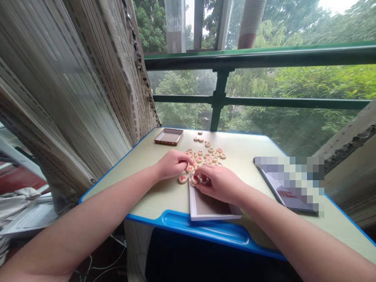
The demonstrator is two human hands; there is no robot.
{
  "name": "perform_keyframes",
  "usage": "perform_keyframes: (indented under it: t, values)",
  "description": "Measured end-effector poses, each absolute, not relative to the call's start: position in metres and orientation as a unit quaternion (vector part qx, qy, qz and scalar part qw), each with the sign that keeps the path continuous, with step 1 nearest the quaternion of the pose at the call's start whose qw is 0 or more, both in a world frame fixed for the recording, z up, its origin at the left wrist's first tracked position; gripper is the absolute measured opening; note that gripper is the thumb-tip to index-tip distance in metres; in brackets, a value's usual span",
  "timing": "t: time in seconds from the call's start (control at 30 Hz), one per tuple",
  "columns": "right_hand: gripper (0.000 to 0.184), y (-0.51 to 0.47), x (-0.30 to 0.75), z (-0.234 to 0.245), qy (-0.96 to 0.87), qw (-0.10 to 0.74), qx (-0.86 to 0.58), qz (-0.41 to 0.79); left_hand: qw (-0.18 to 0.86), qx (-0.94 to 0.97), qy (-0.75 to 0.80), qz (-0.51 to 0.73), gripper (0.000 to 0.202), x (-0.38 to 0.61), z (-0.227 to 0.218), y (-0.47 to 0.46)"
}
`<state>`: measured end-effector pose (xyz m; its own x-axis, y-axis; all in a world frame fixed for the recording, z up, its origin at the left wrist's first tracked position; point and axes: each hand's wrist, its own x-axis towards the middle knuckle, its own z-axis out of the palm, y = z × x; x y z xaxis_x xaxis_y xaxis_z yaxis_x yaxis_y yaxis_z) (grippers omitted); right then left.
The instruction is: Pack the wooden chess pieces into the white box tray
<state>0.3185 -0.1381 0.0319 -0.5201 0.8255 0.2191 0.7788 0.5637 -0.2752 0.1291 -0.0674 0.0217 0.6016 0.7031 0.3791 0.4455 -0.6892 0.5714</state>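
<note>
Round wooden Chinese chess pieces (208,160) with red and dark characters lie in a loose cluster on the table, some overlapping. My left hand (174,164) reaches in from the left, its index finger stretched to the edge of a red-marked piece (190,168). The fingers behind it are bent and partly hidden. With thumb and fingers, my right hand (219,181) grips a red-marked piece (195,179) at the far left corner of a shallow white-rimmed box (193,207). Just left of that corner, another red-marked piece (182,179) lies on the tabletop.
A second shallow tray with a brown rim (169,142) sits at the back left. To the right lies a dark-edged flat object (282,199), partly blurred out. The pale table (138,188) has a blue edge with a moulded groove (205,229). Curtains and a green railing surround it.
</note>
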Motion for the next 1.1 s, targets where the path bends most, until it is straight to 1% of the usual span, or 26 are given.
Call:
perform_keyframes:
  t: [0.2,0.5,0.83,0.93,1.03,1.1]
  values:
    - [0.012,-0.135,0.318,0.029,-0.866,0.163,-0.469,0.061,0.209,0.872,0.328,0.297,0.035,0.13,0.023,-0.068]
    - [0.013,-0.133,0.318,0.028,-0.866,0.179,-0.463,0.067,0.21,0.87,0.335,0.296,0.034,0.13,0.025,-0.07]
    - [0.019,-0.135,0.318,0.029,-0.864,0.185,-0.459,0.09,0.204,0.875,0.334,0.285,0.033,0.128,0.025,-0.069]
    - [0.022,-0.135,0.325,0.033,-0.865,0.194,-0.455,0.088,0.194,0.896,0.304,0.259,0.026,0.123,0.029,-0.069]
    - [0.025,-0.133,0.337,0.036,-0.85,0.207,-0.478,0.077,0.153,0.919,0.278,0.233,0.01,0.116,0.033,-0.067]
    - [0.023,-0.13,0.344,0.038,-0.841,0.201,-0.498,0.073,0.125,0.922,0.295,0.218,0.012,0.114,0.032,-0.066]
